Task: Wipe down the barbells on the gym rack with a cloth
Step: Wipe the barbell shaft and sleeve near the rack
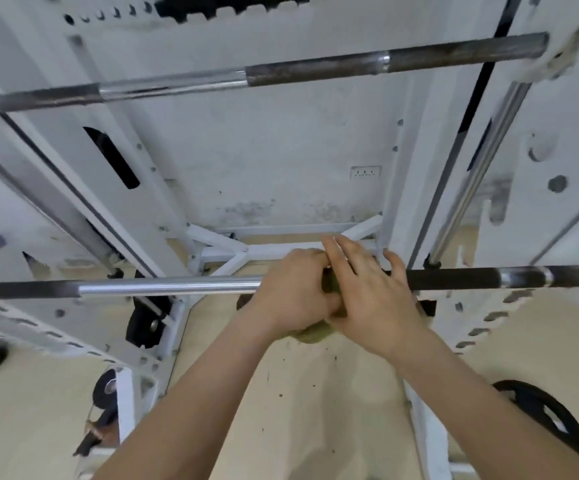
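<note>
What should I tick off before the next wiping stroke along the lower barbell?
1. Cloth at the bar: ok. The green cloth shows between the hands at the lower barbell and bunches just below them.
2. Left hand grip: ok. Its fingers curl over the cloth and the bar.
3. Right hand grip: not ok. Its fingers lie straight and spread across the left hand and the bar, holding nothing.
4. Room to slide: ok. The bar is bare on both sides of the hands.
5. Upper barbell wiped: cannot tell. Its dark sections look rough.
</note>
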Demonstrator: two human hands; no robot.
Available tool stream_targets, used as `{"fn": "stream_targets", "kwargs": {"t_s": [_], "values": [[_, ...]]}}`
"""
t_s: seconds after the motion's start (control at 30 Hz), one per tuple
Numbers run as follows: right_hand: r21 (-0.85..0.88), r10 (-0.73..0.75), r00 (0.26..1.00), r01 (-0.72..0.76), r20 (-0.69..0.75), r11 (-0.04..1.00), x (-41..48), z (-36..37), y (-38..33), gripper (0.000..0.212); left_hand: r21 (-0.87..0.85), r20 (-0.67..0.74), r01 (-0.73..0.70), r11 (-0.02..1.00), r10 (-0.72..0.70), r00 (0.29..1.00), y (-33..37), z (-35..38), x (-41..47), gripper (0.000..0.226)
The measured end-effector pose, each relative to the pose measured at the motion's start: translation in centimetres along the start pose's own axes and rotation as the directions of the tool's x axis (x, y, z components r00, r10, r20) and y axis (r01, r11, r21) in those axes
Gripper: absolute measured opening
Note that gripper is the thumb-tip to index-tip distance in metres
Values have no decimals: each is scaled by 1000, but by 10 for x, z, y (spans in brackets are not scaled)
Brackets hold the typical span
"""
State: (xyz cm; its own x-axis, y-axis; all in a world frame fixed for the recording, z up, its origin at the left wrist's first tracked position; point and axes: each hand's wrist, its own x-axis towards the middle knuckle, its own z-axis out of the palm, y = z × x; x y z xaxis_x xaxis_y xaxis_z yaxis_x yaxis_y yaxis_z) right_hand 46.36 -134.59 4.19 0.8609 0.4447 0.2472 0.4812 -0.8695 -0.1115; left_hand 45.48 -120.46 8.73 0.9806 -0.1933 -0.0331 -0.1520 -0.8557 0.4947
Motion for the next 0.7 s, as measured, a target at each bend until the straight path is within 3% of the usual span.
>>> {"fn": "stream_targets", "kwargs": {"t_s": [0.07, 0.13, 0.2, 0.27, 0.37, 0.53, 0.63, 0.7], "values": [[-71, 8, 990, 2, 140, 997, 19, 0, -25, 92, -29, -137, 39, 999, -43, 990, -33, -18, -23, 29], [-151, 50, 962, -9, 269, 988, 40, -2, -46, 57, -14, -284, 131, 991, -130, 950, -81, -32, -53, 36], [-209, 63, 953, 0, 297, 978, 57, -3, -71, 31, -48, -400, 217, 975, -218, 890, -132, -46, -85, 37], [-220, 12, 958, 53, 286, 974, 70, 4, -103, 21, -64, -479, 271, 960, -268, 836, -176, -62, -110, 38], [-68, -83, 954, 107, 290, 992, 90, 19, -172, 27, -117, -540, 338, 934, -345, 768, -227, -86, -144, 42], [64, -255, 919, 247, 300, 967, 132, 49, -301, 55, -141, -540, 426, 894, -430, 723, -294, -112, -193, 50], [89, -304, 915, 291, 265, 953, 162, 69, -367, 45, -126, -497, 472, 873, -467, 731, -321, -125, -207, 58], [159, -312, 862, 270, 400, 950, 190, 78, -393, 36, -80, -473, 491, 867, -467, 747, -334, -133, -206, 60]]}}
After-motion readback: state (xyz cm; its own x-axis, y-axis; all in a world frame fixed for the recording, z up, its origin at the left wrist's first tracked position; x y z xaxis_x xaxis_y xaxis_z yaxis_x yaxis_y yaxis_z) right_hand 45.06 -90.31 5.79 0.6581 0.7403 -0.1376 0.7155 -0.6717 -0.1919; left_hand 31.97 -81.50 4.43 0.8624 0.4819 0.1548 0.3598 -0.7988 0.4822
